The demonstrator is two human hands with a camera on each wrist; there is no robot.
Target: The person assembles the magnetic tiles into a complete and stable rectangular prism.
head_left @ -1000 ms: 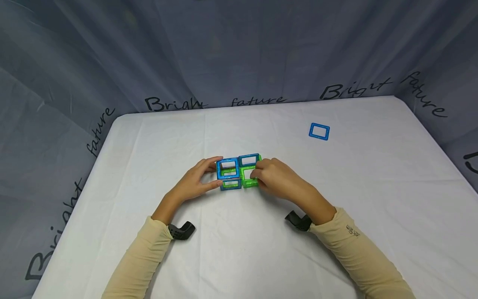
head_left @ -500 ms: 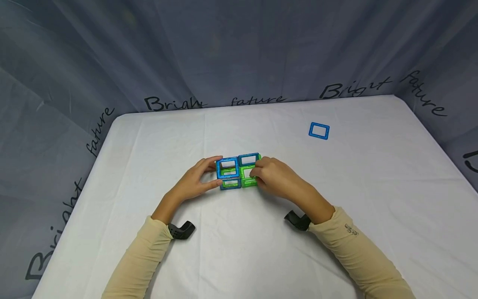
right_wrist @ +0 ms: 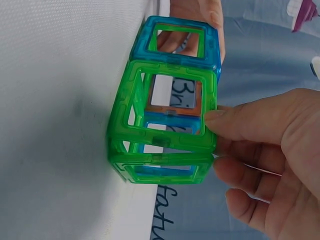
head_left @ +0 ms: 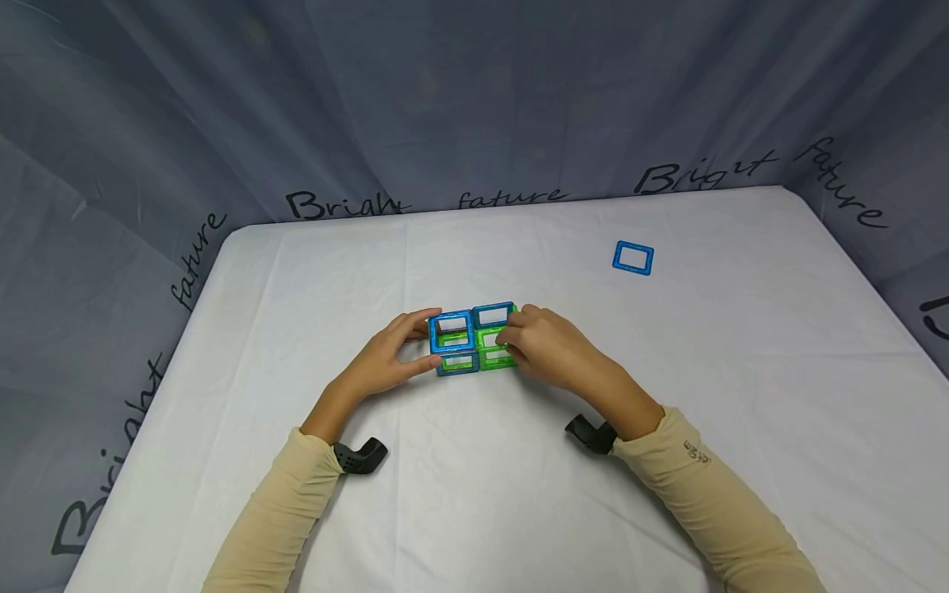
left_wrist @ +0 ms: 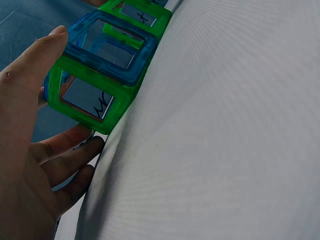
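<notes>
A hollow block of see-through magnetic tiles, two cells wide, stands mid-table in the head view. My left hand grips its left end, the thumb in front and the fingers behind. Blue and green tiles face the left wrist camera. At the right end, my right hand pinches the upper edge of a green tile. A narrow gap separates that tile from another green tile beside it. Through the frames an orange tile shows. The right fingertips behind the green tile are partly hidden.
A loose blue square tile lies flat toward the back right of the white-covered table. Grey curtain with black lettering hangs around the table's back and sides. A black device is strapped at the left wrist.
The right hand has shifted very slightly up, and a bit more of the green tiles' lower part shows at the right end. The left hand keeps its grip in place.
</notes>
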